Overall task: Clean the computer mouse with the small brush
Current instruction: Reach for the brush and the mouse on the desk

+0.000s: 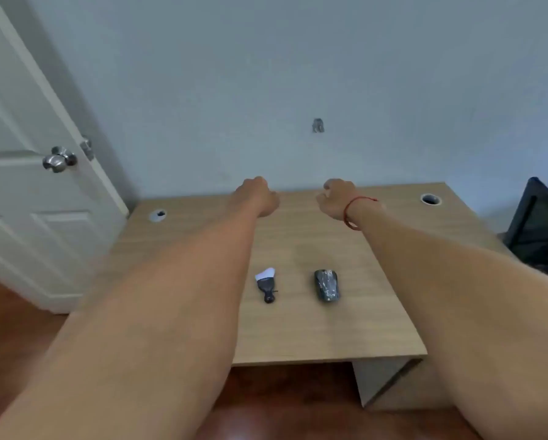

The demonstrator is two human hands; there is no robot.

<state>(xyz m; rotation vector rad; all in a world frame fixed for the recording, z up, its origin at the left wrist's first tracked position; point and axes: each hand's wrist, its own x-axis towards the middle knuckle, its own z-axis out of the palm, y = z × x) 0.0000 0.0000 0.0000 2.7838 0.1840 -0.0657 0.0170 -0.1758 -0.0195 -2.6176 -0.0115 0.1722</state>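
Observation:
A small brush (267,284) with a black handle and white bristles lies on the wooden desk (298,331), bristles pointing away from me. To its right lies a dark computer mouse (326,285) with pale smudges on its top. Both arms are stretched out above the desk. My left hand (259,195) and my right hand (336,198) hover far beyond the two objects, near the desk's back edge. Each hand is curled into a fist and holds nothing. A red string circles my right wrist.
Two round cable holes (158,215) (430,199) sit at the desk's back corners. A white door with a metal knob (58,160) stands open at the left. A dark chair (539,230) is at the right. A pale blue wall rises behind the desk.

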